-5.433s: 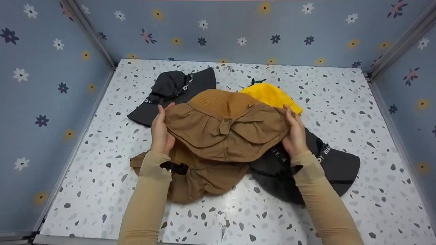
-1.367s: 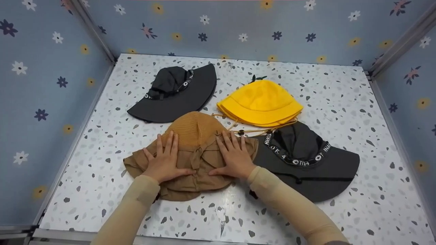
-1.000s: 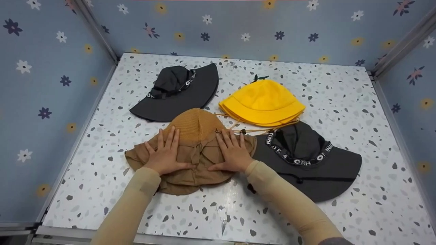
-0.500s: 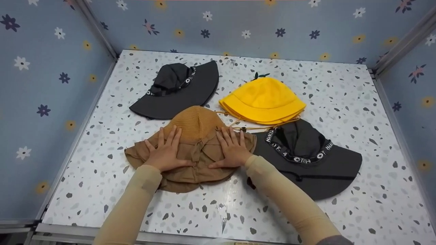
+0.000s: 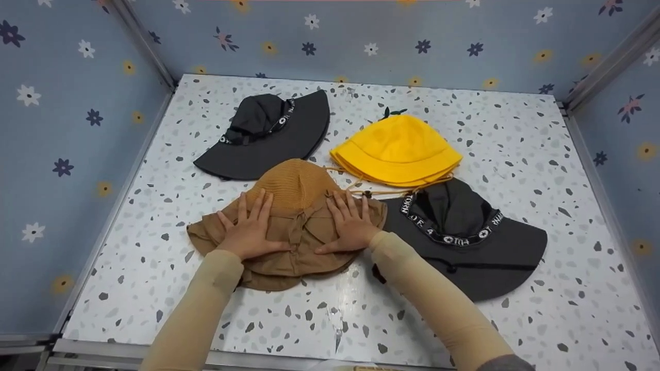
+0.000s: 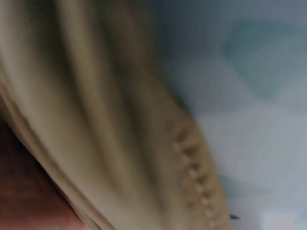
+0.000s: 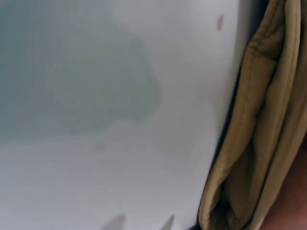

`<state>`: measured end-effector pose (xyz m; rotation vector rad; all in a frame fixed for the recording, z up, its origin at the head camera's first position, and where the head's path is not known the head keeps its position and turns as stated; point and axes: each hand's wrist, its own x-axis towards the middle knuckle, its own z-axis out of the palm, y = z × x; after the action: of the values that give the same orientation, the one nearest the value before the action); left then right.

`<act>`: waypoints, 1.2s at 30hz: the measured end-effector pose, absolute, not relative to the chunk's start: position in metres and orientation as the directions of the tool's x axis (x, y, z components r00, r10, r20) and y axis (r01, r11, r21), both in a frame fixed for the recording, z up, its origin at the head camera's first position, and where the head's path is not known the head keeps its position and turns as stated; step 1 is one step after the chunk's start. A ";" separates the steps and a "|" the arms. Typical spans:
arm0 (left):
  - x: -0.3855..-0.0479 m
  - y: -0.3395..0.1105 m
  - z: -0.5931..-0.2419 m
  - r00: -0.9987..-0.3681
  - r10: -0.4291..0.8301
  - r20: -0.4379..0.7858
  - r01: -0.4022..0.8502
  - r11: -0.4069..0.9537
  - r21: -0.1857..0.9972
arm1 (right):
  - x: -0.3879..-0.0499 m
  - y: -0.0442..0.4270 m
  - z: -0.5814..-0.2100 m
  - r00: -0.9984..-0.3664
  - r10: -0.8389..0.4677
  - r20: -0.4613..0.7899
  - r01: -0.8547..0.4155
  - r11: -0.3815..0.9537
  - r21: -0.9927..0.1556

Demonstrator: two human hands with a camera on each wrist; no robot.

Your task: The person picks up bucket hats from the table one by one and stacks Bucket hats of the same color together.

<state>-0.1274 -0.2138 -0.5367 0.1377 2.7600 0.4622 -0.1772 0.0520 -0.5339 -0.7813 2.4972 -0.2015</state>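
Observation:
A brown sun hat (image 5: 296,185) with a ribbed crown and a tied bow lies flattened in the middle of the table. Beneath it, the brim of a second brown hat (image 5: 270,283) peeks out at the front. My left hand (image 5: 250,234) rests palm down on its left side, fingers spread. On the right side my right hand (image 5: 353,229) presses likewise, and the two thumbs point at each other near the bow. Blurred folds of brown brim (image 6: 120,120) fill much of the left wrist view; stacked brim edges (image 7: 244,143) show in the right wrist view.
A black wide-brimmed hat (image 5: 278,141) lies at the back left, and yellow bucket hats (image 5: 402,152), apparently stacked, sit at the back right. Another black hat (image 5: 495,263) with a lettered band touches the brown brim on the right. Patterned panels (image 5: 361,41) enclose the speckled table (image 5: 567,309).
Some seconds ago both hands held the upper brown hat raised by its brim; it now lies on the lower one under flat palms. Over the last second the hands have stayed put.

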 end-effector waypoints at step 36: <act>-0.170 -0.225 -0.472 -0.920 0.035 -0.389 -0.318 0.514 0.797 | -0.179 0.054 -0.536 -0.687 -0.569 -0.452 -0.494 0.822 -0.284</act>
<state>-0.1699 -0.2250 -0.4721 -0.2346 2.4031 1.3720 -0.1794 0.0537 -0.5359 -0.7822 2.4697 -0.1881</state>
